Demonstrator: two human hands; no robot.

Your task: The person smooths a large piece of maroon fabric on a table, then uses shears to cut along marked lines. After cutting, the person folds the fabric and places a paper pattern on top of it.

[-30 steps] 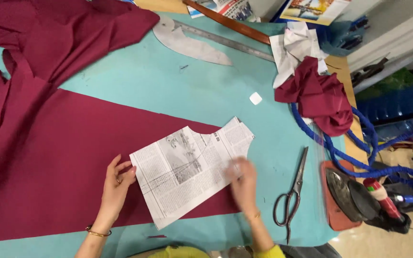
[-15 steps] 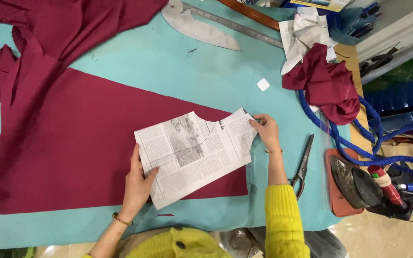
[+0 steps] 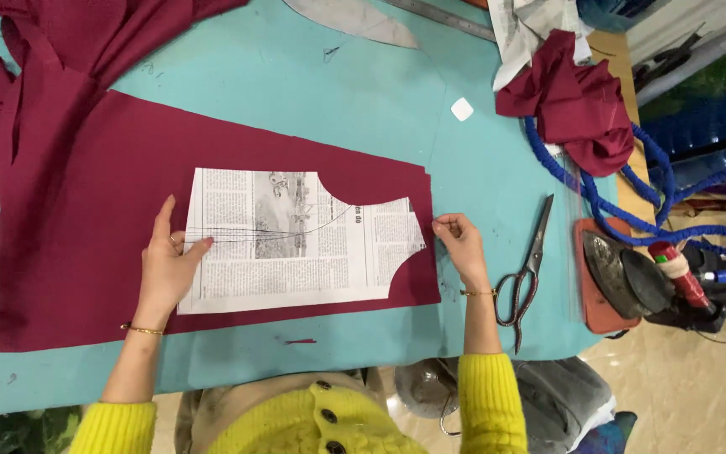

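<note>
I observe the left hand [image 3: 165, 273] flat, fingers apart, on the newspaper pattern [image 3: 296, 240]; the right hand [image 3: 461, 244] fingers pinch the maroon fabric [image 3: 86, 219] edge.

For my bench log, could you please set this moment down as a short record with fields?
surface: turquoise table
main piece: maroon fabric, laid flat
on it: newspaper pattern, flat
left hand: pressing the pattern's left edge
right hand: at the fabric's right edge
beside right hand: scissors, lying closed
far right: iron on its rest
</note>
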